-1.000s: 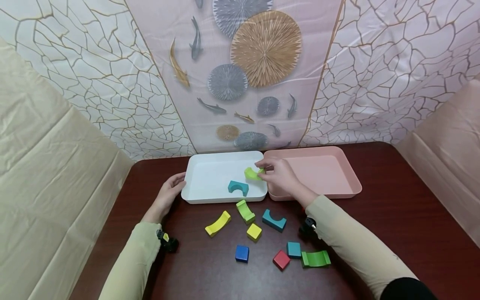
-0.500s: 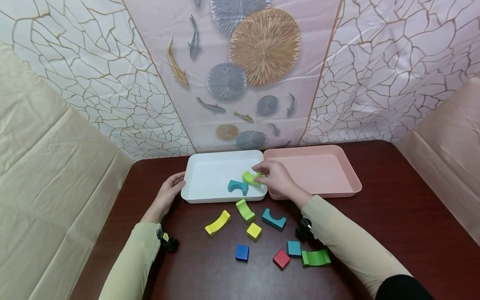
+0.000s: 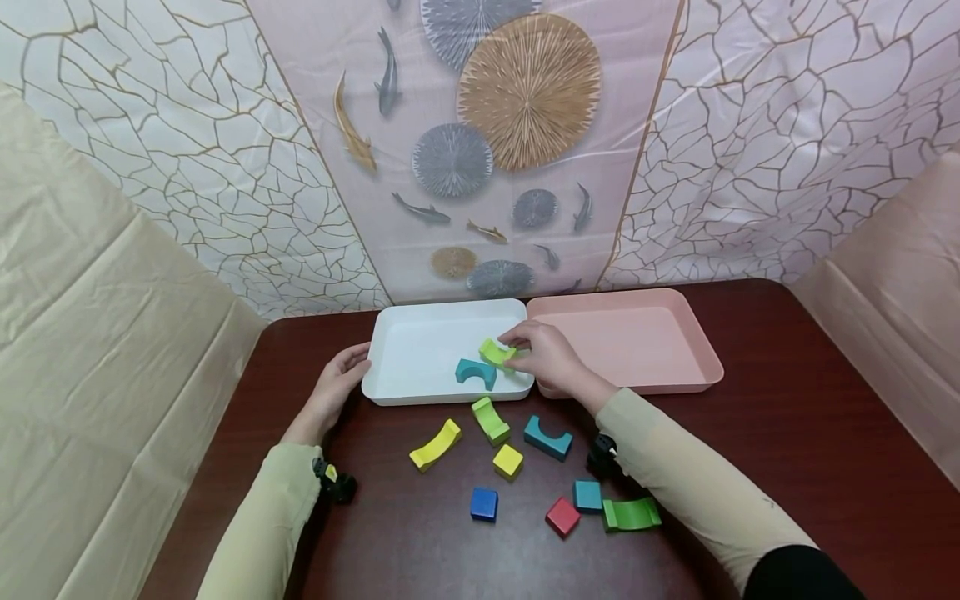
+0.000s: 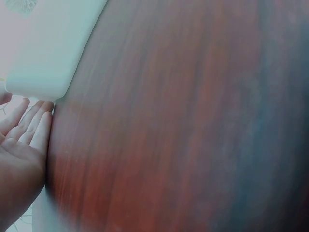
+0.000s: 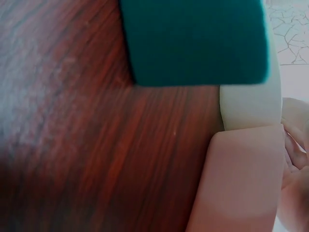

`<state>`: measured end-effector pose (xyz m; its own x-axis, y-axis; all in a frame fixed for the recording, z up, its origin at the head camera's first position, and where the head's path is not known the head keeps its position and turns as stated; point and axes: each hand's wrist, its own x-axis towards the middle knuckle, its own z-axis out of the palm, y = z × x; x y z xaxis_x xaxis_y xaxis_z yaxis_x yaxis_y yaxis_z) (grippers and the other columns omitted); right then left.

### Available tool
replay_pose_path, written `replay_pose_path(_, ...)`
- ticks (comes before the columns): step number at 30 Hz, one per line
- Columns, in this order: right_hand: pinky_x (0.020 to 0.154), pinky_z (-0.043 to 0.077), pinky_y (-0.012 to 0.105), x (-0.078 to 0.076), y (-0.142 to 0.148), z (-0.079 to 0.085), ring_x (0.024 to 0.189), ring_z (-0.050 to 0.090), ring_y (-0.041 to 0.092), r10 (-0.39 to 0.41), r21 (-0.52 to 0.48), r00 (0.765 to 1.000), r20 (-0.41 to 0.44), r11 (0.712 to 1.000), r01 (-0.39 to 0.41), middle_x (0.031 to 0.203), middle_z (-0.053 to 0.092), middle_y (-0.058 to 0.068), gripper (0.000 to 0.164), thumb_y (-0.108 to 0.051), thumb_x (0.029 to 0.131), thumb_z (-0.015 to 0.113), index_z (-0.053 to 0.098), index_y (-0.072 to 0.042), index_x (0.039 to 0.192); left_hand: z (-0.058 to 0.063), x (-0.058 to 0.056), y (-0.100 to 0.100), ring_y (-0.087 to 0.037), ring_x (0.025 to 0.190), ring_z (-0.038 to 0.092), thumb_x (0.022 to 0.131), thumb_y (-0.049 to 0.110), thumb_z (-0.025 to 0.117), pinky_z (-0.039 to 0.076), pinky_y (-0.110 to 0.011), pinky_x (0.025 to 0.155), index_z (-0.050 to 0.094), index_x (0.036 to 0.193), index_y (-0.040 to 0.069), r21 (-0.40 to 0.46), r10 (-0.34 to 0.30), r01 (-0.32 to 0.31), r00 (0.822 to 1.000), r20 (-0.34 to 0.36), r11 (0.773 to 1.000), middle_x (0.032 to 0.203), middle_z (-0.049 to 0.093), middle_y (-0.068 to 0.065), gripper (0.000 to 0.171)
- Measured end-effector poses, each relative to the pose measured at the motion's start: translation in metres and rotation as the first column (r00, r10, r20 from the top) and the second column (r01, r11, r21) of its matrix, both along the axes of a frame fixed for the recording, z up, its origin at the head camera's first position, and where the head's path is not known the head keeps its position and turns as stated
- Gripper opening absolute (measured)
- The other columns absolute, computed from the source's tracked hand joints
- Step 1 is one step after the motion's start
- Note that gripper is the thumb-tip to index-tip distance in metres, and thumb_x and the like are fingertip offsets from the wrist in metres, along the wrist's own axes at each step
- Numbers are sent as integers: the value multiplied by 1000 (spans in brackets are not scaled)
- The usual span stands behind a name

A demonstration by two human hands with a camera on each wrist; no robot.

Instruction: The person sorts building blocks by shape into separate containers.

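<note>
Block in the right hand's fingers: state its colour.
The block is lime green; it shows best in the head view.

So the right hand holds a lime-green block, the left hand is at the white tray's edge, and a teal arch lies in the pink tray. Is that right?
Not quite: the head view shows a teal arch in the white tray, not the pink tray. The right hand and left hand are as stated.
</note>
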<state>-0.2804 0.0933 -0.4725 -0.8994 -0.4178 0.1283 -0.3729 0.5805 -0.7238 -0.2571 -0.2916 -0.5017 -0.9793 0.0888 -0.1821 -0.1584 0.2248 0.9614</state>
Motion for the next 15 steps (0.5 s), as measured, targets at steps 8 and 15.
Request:
replay_pose_path(8, 101, 59, 43, -1, 2, 3, 115, 72, 33, 11, 19, 1000, 10, 1000, -11, 125, 75, 17, 40, -6, 89, 86, 74, 1, 127, 0, 0, 0, -35, 155, 38, 115, 18, 47, 43, -5, 92, 29, 165, -1, -3, -1, 1, 1000, -4, 1000, 169, 36, -25, 57)
replay_pose_path(15, 102, 59, 44, 1, 3, 5, 116, 71, 35, 21, -21, 999, 34, 1000, -20, 126, 74, 20, 40, -6, 91, 83, 73, 3, 129, 0, 1, 0, -36, 155, 38, 115, 18, 47, 43, -4, 92, 29, 165, -1, -6, -5, 5, 1000, -8, 1000, 169, 35, -25, 57)
